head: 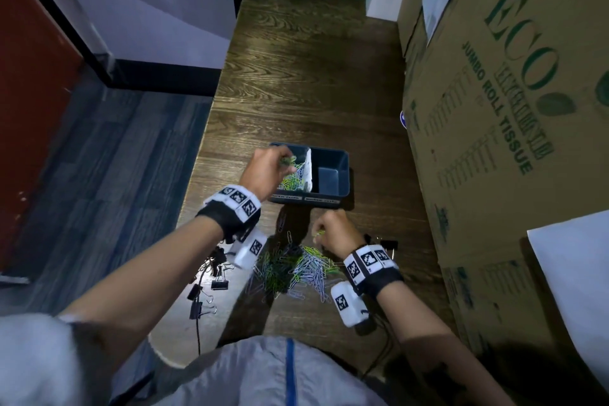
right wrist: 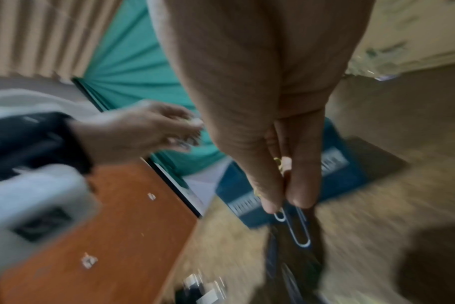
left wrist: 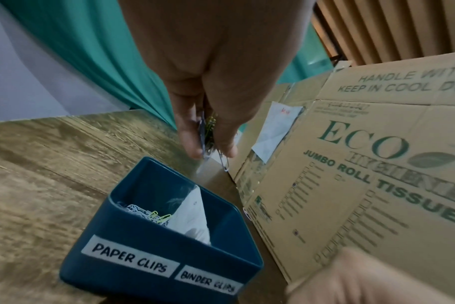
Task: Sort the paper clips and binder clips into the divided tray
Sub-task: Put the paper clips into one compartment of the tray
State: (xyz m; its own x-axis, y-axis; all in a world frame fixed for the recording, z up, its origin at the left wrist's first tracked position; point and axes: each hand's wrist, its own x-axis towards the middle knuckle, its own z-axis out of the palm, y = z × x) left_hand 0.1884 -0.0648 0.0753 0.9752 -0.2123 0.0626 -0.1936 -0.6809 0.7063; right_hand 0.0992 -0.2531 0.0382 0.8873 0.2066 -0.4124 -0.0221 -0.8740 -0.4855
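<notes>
A dark blue divided tray [head: 339, 163] [left wrist: 133, 242] stands on the wooden table, labelled PAPER CLIPS on the left and BINDER CLIPS on the right, with a white divider [head: 308, 168] between. Coloured paper clips lie in the left compartment [head: 291, 180]; the right one looks bare. My left hand [head: 280, 163] [left wrist: 212, 148] hovers over the left compartment, pinching a bunch of paper clips. My right hand [head: 321, 234] [right wrist: 286, 203] pinches a few paper clips just above the loose pile of paper clips [head: 296, 269]. Black binder clips [head: 211, 277] lie left of the pile.
Large cardboard boxes [head: 501, 115] wall off the table's right side, close to the tray. The table's left edge [head: 197, 175] drops to a blue floor. A black cable [head: 197, 316] runs over the near edge. More binder clips [head: 389, 244] sit behind my right wrist.
</notes>
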